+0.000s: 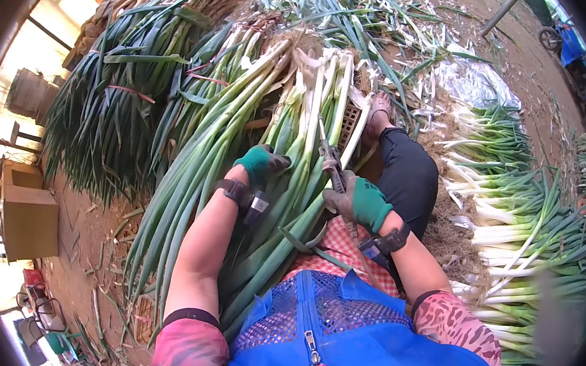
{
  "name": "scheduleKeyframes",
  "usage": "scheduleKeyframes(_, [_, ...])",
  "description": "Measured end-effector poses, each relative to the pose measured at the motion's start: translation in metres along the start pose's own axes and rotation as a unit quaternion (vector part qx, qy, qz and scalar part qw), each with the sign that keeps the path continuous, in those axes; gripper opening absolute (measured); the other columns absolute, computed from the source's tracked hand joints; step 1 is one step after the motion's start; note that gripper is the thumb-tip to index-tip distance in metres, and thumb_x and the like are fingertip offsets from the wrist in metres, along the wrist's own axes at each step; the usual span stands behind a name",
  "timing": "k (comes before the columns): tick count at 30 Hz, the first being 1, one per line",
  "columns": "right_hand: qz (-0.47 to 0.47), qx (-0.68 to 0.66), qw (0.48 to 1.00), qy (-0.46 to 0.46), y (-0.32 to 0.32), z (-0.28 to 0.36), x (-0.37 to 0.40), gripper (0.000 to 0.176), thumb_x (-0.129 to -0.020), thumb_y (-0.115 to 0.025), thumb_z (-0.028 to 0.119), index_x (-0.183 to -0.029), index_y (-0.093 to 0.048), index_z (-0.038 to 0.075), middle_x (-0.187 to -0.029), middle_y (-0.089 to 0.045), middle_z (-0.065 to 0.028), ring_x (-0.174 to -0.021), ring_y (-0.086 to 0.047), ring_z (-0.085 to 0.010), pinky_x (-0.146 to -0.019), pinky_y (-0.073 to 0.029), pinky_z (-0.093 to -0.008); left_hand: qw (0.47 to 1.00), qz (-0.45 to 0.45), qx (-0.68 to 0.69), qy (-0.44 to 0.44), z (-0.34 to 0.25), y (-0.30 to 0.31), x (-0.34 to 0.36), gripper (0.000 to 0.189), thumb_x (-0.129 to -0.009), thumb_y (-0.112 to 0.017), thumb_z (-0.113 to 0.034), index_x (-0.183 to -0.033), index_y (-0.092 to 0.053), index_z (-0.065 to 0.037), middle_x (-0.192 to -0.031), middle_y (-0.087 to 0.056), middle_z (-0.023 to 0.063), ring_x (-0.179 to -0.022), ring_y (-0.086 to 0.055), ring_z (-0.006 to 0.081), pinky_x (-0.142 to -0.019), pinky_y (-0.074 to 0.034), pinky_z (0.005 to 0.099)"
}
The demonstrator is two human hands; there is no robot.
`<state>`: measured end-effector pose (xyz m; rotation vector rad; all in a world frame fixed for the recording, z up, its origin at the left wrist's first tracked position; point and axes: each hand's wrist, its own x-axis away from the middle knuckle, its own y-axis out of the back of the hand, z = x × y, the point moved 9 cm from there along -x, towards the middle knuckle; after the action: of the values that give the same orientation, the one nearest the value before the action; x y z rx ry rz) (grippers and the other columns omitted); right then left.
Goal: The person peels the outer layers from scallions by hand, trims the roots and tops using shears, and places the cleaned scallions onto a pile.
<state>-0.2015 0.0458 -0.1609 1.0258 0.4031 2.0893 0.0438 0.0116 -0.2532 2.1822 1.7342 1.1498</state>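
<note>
Long green onions (204, 168) with white stems lie across my lap, their roots pointing away from me and their leaves hanging down toward me. My left hand (261, 164), in a green and grey glove, rests on the green leaves with its fingers curled; what it grips, if anything, is hidden. My right hand (364, 202), gloved alike, is closed around a dark air-gun-like tool (333, 167), whose thin nozzle points forward at the white stems. A brown plastic crate (349, 126) shows partly behind the stems.
Tied bundles of green onions (135, 78) are piled at the upper left. A long row of onions (504, 236) lies on the right. Loose leaves and peelings (405, 18) litter the ground ahead. A cardboard box (30, 223) stands at the left. Silver sheeting (476, 80) lies upper right.
</note>
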Motion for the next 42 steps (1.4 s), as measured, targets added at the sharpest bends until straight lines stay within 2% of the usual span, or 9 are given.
scheduleKeyframes(1, [0.013, 0.021, 1.0, 0.011, -0.002, 0.007, 0.004, 0.058, -0.079, -0.065, 0.048, -0.104, -0.059, -0.004, -0.084, -0.067, -0.0255, -0.082, -0.067, -0.0386, -0.075, -0.051, -0.0455, 0.989, 0.044, -0.096, -0.107, 0.003, -0.013, -0.011, 0.028, -0.085, -0.07, -0.024, -0.103, -0.067, -0.002, -0.085, -0.068, 0.0149, -0.077, -0.064, 0.0226, -0.071, -0.052, 0.0354])
scheduleKeyframes(4, [0.038, 0.05, 0.998, 0.028, -0.011, 0.017, 0.021, 0.056, -0.08, -0.064, 0.049, -0.102, -0.059, -0.003, -0.086, -0.067, -0.025, -0.084, -0.067, -0.0383, -0.076, -0.051, -0.0464, 0.995, 0.024, 0.027, -0.094, -0.003, -0.014, 0.002, 0.048, -0.083, -0.074, -0.035, -0.106, -0.066, 0.006, -0.088, -0.067, 0.0143, -0.078, -0.06, 0.0166, -0.071, -0.05, 0.0331])
scheduleKeyframes(9, [0.021, 0.072, 0.997, 0.034, -0.014, 0.011, 0.019, 0.057, -0.08, -0.063, 0.05, -0.102, -0.059, -0.003, -0.084, -0.068, -0.0234, -0.082, -0.068, -0.0379, -0.076, -0.052, -0.0455, 0.952, -0.088, 0.286, 0.064, -0.034, -0.01, 0.053, 0.049, -0.087, -0.069, -0.034, -0.114, -0.064, 0.006, -0.095, -0.068, 0.0102, -0.078, -0.06, 0.0165, -0.072, -0.05, 0.0323])
scheduleKeyframes(12, [0.038, 0.076, 0.996, 0.03, -0.015, 0.011, 0.006, 0.058, -0.081, -0.063, 0.05, -0.103, -0.059, -0.004, -0.083, -0.068, -0.0226, -0.08, -0.068, -0.0375, -0.075, -0.052, -0.0449, 0.957, -0.143, 0.243, 0.067, 0.022, -0.019, 0.02, 0.046, -0.088, -0.066, -0.033, -0.112, -0.065, 0.006, -0.094, -0.069, 0.0094, -0.078, -0.061, 0.0165, -0.072, -0.05, 0.0332])
scheduleKeyframes(15, [0.034, 0.09, 0.995, 0.03, -0.009, 0.018, -0.007, 0.06, -0.081, -0.063, 0.05, -0.105, -0.06, -0.004, -0.084, -0.068, -0.0222, -0.081, -0.068, -0.0375, -0.075, -0.052, -0.0447, 0.961, -0.179, 0.206, 0.051, 0.023, -0.014, 0.019, 0.051, -0.089, -0.058, -0.038, -0.111, -0.066, 0.007, -0.098, -0.07, 0.0268, -0.094, -0.068, 0.0367, -0.084, -0.051, 0.0406])
scheduleKeyframes(28, [0.089, 0.142, 0.985, 0.031, -0.011, 0.027, 0.017, 0.065, -0.081, -0.062, 0.05, -0.109, -0.06, -0.009, -0.087, -0.069, -0.0247, -0.086, -0.069, -0.037, -0.078, -0.053, -0.0439, 0.971, -0.224, 0.013, 0.083, -0.005, 0.005, 0.04, 0.054, -0.089, -0.051, -0.043, -0.101, -0.069, 0.007, -0.094, -0.066, 0.0323, -0.095, -0.065, 0.0461, -0.085, -0.051, 0.0476])
scheduleKeyframes(40, [-0.03, 0.171, 0.984, 0.046, 0.028, 0.047, -0.143, 0.052, -0.078, -0.06, 0.04, -0.095, -0.069, -0.008, -0.087, -0.07, -0.0257, -0.085, -0.07, -0.0374, -0.078, -0.055, -0.0428, 0.978, -0.153, 0.067, 0.125, 0.019, -0.015, 0.03, 0.058, -0.088, -0.053, -0.045, -0.109, -0.065, 0.008, -0.1, -0.066, 0.0338, -0.101, -0.064, 0.0461, -0.086, -0.05, 0.0462])
scheduleKeyframes(41, [0.061, 0.083, 0.993, -0.052, 0.024, 0.035, -0.149, 0.047, -0.078, -0.063, 0.04, -0.095, -0.072, -0.003, -0.091, -0.071, -0.0219, -0.086, -0.071, -0.0341, -0.079, -0.054, -0.0431, 0.976, -0.157, 0.077, 0.127, 0.019, -0.016, 0.032, 0.058, -0.089, -0.053, -0.046, -0.109, -0.065, 0.007, -0.099, -0.066, 0.0334, -0.101, -0.065, 0.0458, -0.086, -0.05, 0.0458])
scheduleKeyframes(42, [-0.011, 0.164, 0.986, -0.006, 0.035, 0.045, -0.159, 0.047, -0.077, -0.062, 0.04, -0.095, -0.072, -0.002, -0.087, -0.072, -0.0196, -0.083, -0.071, -0.0332, -0.077, -0.055, -0.0431, 0.974, -0.163, 0.087, 0.129, 0.02, -0.017, 0.034, 0.058, -0.089, -0.054, -0.046, -0.11, -0.065, 0.007, -0.099, -0.066, 0.033, -0.1, -0.065, 0.0454, -0.086, -0.05, 0.0455])
